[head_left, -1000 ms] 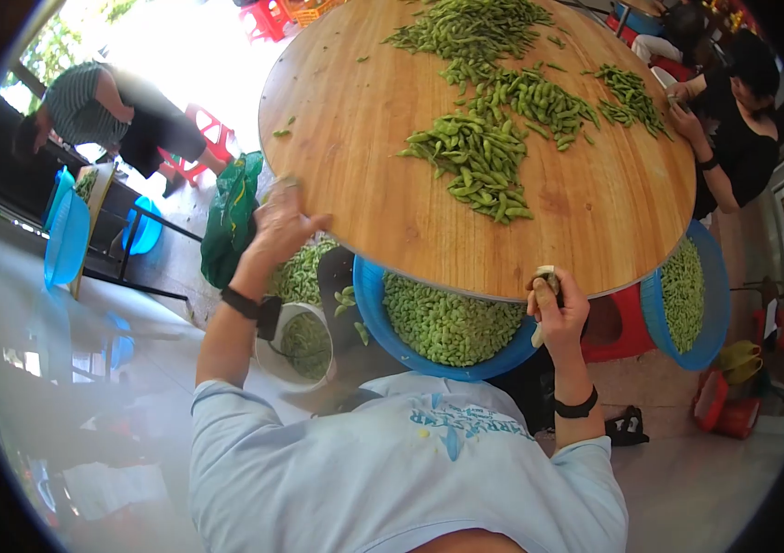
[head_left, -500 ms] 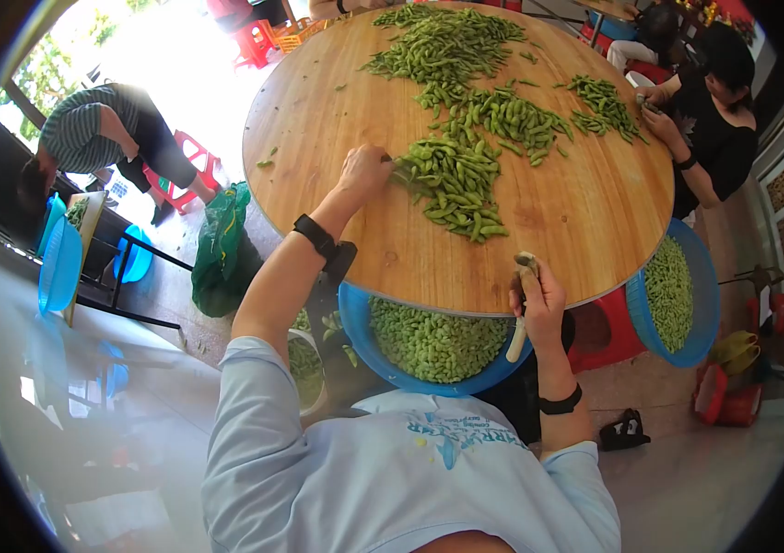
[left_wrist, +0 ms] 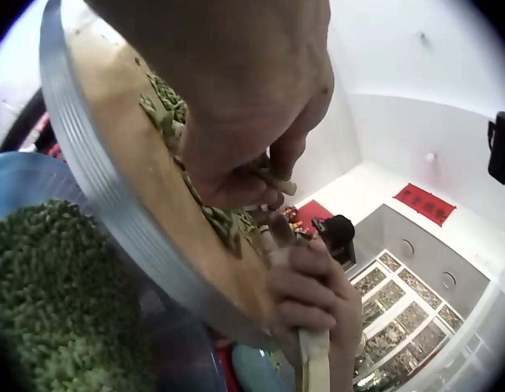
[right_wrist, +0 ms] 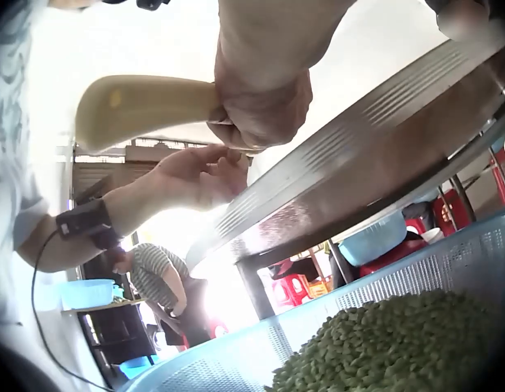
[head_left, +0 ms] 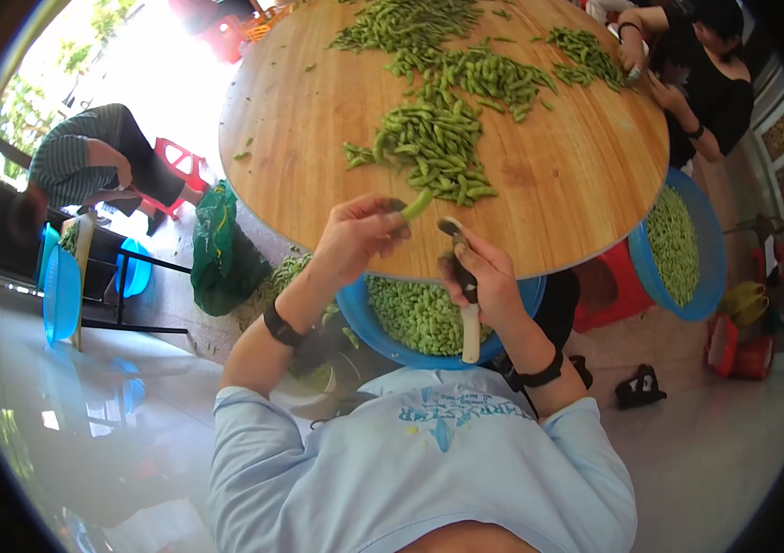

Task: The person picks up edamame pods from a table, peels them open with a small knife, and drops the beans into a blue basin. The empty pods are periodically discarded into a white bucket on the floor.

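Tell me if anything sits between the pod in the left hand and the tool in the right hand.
Nothing visible does. The left hand pinches a green pod at the table edge, and the tool gripped by the right hand points toward it across a small open gap above the blue basket.

A communal food-preparation workplace: heaps of green soybean pods (head_left: 433, 138) cover a big round wooden bench (head_left: 576, 175), blue plastic baskets of shelled beans (head_left: 410, 318) below, other workers seated around.

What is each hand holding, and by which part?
Left hand pinches a green pod by one end. Right hand grips a tool around its middle.
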Motion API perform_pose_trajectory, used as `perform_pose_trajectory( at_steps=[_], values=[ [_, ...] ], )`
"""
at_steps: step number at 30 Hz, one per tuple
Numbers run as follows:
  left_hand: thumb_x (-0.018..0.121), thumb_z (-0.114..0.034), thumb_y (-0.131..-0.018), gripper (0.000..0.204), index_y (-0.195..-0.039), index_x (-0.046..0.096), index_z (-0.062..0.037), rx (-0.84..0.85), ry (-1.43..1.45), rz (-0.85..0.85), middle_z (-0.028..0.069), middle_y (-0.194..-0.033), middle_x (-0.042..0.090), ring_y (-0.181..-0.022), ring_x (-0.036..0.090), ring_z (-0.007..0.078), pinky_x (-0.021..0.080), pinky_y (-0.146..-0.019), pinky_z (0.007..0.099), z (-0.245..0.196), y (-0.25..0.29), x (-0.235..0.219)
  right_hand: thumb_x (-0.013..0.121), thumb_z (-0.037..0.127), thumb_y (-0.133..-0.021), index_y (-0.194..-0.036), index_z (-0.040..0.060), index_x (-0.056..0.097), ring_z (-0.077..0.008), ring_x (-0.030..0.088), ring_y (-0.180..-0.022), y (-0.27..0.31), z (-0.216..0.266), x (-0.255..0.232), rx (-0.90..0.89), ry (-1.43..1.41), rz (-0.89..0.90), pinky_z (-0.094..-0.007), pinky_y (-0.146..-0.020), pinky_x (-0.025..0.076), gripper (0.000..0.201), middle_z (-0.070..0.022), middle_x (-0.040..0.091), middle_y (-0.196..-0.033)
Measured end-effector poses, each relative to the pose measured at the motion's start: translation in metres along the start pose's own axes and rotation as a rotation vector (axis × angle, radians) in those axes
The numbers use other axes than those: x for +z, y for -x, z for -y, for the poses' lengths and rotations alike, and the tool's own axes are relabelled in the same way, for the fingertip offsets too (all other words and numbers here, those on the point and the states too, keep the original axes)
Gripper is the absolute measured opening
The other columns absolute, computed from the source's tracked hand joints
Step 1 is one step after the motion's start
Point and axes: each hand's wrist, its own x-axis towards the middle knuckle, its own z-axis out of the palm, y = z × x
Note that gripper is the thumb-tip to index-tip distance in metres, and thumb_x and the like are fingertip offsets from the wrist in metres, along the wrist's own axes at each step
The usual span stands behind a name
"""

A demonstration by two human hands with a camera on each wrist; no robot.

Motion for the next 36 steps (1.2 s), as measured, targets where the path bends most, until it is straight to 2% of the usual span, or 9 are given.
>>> perform_pose_trajectory(
  at_steps=[3,6,13,22,25,27,30,34,36],
  values=[
    [0.060,-0.004,-0.086,0.017,-0.102,0.060,0.0018,-0.065,0.117,0.156,0.0090,-0.080,0.066,-0.057,0.055,0.0104,0.040,-0.048,0.0222,0.017,0.014,0.015,0.045,0.019,-0.098,-0.131,0.0071,0.043,-0.0111,0.046,-0.054,0.000,-0.001,-0.001,0.118,-0.224,0.059,-0.0201,-0.041,0.035,0.036,-0.0087,0.052,-0.076],
    [0.059,-0.002,-0.086,0.016,-0.102,0.060,0.0024,-0.011,0.109,0.197,0.0087,-0.080,0.066,-0.056,0.055,0.0101,0.040,-0.047,0.0219,0.026,0.016,0.021,0.042,0.018,-0.098,-0.122,0.0008,0.047,-0.0082,0.045,-0.052,0.004,-0.002,-0.001,0.086,-0.256,0.106,-0.0183,-0.040,0.035,0.029,-0.0058,0.052,-0.076],
    [0.058,0.000,-0.087,0.016,-0.103,0.060,0.0005,0.062,0.102,0.169,0.0076,-0.081,0.066,-0.057,0.054,0.0089,0.039,-0.047,0.0211,0.039,0.019,0.027,0.040,0.016,-0.098,-0.120,0.0009,0.047,-0.0077,0.043,-0.052,0.010,-0.004,-0.001,0.082,-0.251,0.114,-0.0180,-0.040,0.034,0.027,-0.0048,0.051,-0.075],
    [0.058,0.002,-0.086,0.018,-0.104,0.060,-0.0002,0.258,0.010,0.106,0.0068,-0.089,0.066,-0.065,0.058,0.0101,0.043,-0.050,0.0233,0.058,0.016,0.026,0.046,0.010,-0.096,-0.121,0.0037,0.052,-0.0082,0.045,-0.052,0.012,-0.014,0.006,0.008,-0.154,-0.061,-0.0191,-0.040,0.035,0.027,-0.0050,0.053,-0.074],
    [0.057,0.001,-0.087,0.020,-0.106,0.060,0.0001,0.046,0.242,0.182,0.0079,-0.089,0.065,-0.066,0.058,0.0113,0.043,-0.049,0.0241,0.051,0.016,0.019,0.046,0.010,-0.096,-0.121,0.0037,0.052,-0.0082,0.044,-0.051,0.013,-0.010,0.002,0.029,-0.184,-0.031,-0.0191,-0.040,0.035,0.026,-0.0046,0.052,-0.073],
    [0.057,-0.004,-0.088,0.020,-0.107,0.059,-0.0003,-0.213,0.405,0.343,0.0094,-0.083,0.063,-0.063,0.055,0.0142,0.042,-0.047,0.0248,0.047,0.014,0.013,0.047,0.011,-0.096,-0.119,0.0036,0.054,-0.0082,0.043,-0.051,0.013,-0.008,-0.007,0.119,-0.340,0.139,-0.0193,-0.039,0.035,0.026,-0.0045,0.050,-0.072],
    [0.057,-0.008,-0.089,0.019,-0.106,0.060,-0.0009,-0.339,0.636,0.472,0.0086,-0.081,0.061,-0.060,0.054,0.0146,0.042,-0.044,0.0248,0.054,0.016,0.012,0.047,0.013,-0.096,-0.116,0.0041,0.056,-0.0084,0.042,-0.050,0.018,-0.006,-0.012,0.186,-0.381,0.164,-0.0194,-0.039,0.035,0.023,-0.0047,0.049,-0.072],
    [0.060,-0.007,-0.087,0.018,-0.103,0.059,-0.0002,-0.342,0.603,0.414,0.0058,-0.080,0.060,-0.061,0.054,0.0146,0.042,-0.045,0.0262,0.049,0.021,0.022,0.048,0.015,-0.096,-0.110,0.0054,0.058,-0.0090,0.042,-0.050,0.019,-0.008,-0.013,0.239,-0.479,0.086,-0.0194,-0.038,0.034,0.019,-0.0054,0.049,-0.072],
    [0.062,-0.005,-0.085,0.020,-0.103,0.057,0.0015,0.270,-0.377,0.216,0.0057,-0.076,0.059,-0.062,0.056,0.0149,0.044,-0.049,0.0300,0.043,0.024,0.031,0.049,0.015,-0.096,-0.105,0.0068,0.058,-0.0096,0.043,-0.051,0.017,-0.013,-0.014,0.246,-0.449,-0.042,-0.0196,-0.038,0.034,0.016,-0.0062,0.050,-0.072]
  ],
)
